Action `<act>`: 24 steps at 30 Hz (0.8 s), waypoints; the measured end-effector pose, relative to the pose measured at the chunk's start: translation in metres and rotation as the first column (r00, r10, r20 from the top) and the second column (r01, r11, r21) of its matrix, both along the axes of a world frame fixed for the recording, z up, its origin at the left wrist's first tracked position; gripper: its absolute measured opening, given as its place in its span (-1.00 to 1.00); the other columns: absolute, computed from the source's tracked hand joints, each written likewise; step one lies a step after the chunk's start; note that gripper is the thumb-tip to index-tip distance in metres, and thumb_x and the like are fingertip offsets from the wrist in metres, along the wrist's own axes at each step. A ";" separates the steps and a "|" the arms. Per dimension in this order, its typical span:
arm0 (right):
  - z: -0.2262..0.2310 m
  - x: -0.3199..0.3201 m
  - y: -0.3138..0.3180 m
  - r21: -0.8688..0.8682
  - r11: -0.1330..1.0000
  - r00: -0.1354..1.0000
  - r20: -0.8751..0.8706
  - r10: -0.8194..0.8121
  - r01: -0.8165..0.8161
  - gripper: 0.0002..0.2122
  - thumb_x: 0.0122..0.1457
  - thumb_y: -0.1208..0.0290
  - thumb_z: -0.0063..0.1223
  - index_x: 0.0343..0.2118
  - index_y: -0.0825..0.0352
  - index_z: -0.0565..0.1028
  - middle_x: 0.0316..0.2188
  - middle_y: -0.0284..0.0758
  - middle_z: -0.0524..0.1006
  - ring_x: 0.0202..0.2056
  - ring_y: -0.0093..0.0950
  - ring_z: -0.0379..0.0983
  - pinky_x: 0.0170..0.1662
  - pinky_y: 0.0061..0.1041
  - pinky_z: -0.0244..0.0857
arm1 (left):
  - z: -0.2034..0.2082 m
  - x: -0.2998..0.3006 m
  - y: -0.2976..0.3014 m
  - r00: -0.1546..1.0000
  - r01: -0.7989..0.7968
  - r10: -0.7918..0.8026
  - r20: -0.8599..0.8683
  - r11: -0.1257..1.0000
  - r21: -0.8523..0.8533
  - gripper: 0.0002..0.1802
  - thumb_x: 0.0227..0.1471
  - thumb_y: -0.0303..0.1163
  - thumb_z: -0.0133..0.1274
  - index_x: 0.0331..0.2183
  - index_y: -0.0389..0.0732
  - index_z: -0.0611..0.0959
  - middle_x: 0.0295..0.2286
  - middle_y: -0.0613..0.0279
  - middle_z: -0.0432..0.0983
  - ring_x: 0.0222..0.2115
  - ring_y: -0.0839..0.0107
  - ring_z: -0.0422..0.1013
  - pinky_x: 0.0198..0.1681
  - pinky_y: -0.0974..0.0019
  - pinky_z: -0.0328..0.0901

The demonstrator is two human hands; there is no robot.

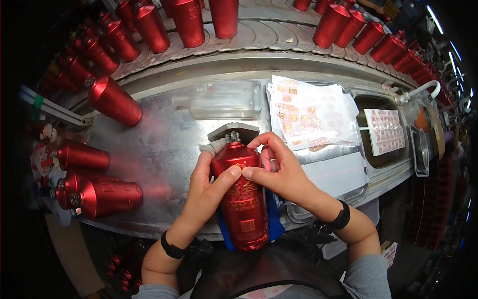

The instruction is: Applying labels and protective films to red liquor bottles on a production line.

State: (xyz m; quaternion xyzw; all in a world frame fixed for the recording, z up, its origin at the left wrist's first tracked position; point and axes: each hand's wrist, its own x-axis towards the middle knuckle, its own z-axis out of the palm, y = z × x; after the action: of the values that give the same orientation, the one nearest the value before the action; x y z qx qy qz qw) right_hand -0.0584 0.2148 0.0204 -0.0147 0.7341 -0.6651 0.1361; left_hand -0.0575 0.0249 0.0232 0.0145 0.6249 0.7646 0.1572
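Note:
A glossy red bottle (244, 209) with gold lettering lies in front of me, its silvery neck pointing away. My left hand (206, 184) is closed around its left shoulder, and a pale cloth-like wrap (214, 146) shows at those fingertips. Both thumbs press close together on a small gold decal (240, 166) on the upper face of the bottle. My right hand (279, 167) has its thumb on the decal and its fingers curled at the right shoulder. A grey rest (233, 130) stands behind the neck. Blue cloth (275, 219) shows under the bottle.
Several red bottles (111, 198) lie at the left; another (114, 102) leans farther back. A clear bottle-shaped block (226, 99) lies behind the rest. White decal sheets (306, 112) are at right, one sheet (384, 132) over a basin (371, 104). Bottles line the far conveyor (259, 37).

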 end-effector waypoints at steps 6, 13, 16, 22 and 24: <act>0.005 -0.008 -0.003 0.010 0.999 0.997 0.064 -0.043 0.043 -0.62 0.04 0.22 0.33 -0.21 0.29 0.41 -0.53 -0.54 0.26 -0.51 -0.74 0.05 -0.47 -0.68 -0.02 | 0.003 -0.003 0.003 0.999 0.006 -0.006 0.034 1.000 -0.001 -0.49 0.15 -0.32 0.11 0.07 -0.34 0.40 -0.07 0.14 0.46 -0.08 0.45 0.40 0.02 0.34 0.30; 0.003 0.006 0.000 -0.041 0.999 0.996 0.095 0.002 0.001 -0.53 0.06 0.27 0.34 -0.02 0.23 0.36 -0.51 -0.55 0.22 -0.56 -0.79 0.10 -0.51 -0.74 0.04 | -0.007 0.006 -0.003 0.999 -0.048 0.048 -0.002 0.998 0.046 -0.34 0.18 -0.34 0.09 0.21 -0.32 0.24 0.01 0.09 0.42 -0.01 0.39 0.38 0.09 0.32 0.27; 0.012 0.014 -0.001 -0.023 1.000 0.994 0.107 0.003 0.000 -0.48 0.05 0.33 0.35 0.05 0.20 0.34 -0.47 -0.55 0.22 -0.58 -0.82 0.14 -0.54 -0.76 0.06 | -0.015 0.018 -0.012 1.000 0.009 -0.009 0.009 0.999 0.053 -0.23 0.18 -0.34 0.09 0.28 -0.28 0.11 0.07 0.03 0.35 0.06 0.33 0.34 0.14 0.29 0.23; 0.009 0.018 0.005 -0.099 0.995 0.988 0.152 0.032 -0.017 -0.42 0.07 0.37 0.32 0.15 0.16 0.30 -0.41 -0.53 0.23 -0.58 -0.84 0.15 -0.52 -0.78 0.08 | -0.015 0.025 -0.019 0.998 0.027 -0.034 0.061 0.992 0.125 -0.15 0.16 -0.30 0.13 0.31 -0.25 0.05 0.09 0.01 0.34 0.09 0.33 0.32 0.15 0.27 0.21; 0.008 0.024 0.004 -0.064 0.998 0.991 0.129 0.031 -0.023 -0.39 0.07 0.38 0.32 0.18 0.15 0.28 -0.41 -0.53 0.23 -0.57 -0.84 0.15 -0.51 -0.79 0.08 | -0.016 0.028 -0.019 0.997 0.034 -0.041 0.062 0.992 0.122 -0.14 0.16 -0.31 0.13 0.32 -0.24 0.03 0.09 0.00 0.33 0.10 0.34 0.31 0.15 0.27 0.21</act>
State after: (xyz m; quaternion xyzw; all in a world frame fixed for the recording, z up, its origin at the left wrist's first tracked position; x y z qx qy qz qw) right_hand -0.0341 0.2187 0.0282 0.0146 0.7022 -0.6854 0.1922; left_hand -0.0298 0.0057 0.0069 0.0111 0.5717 0.7980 0.1904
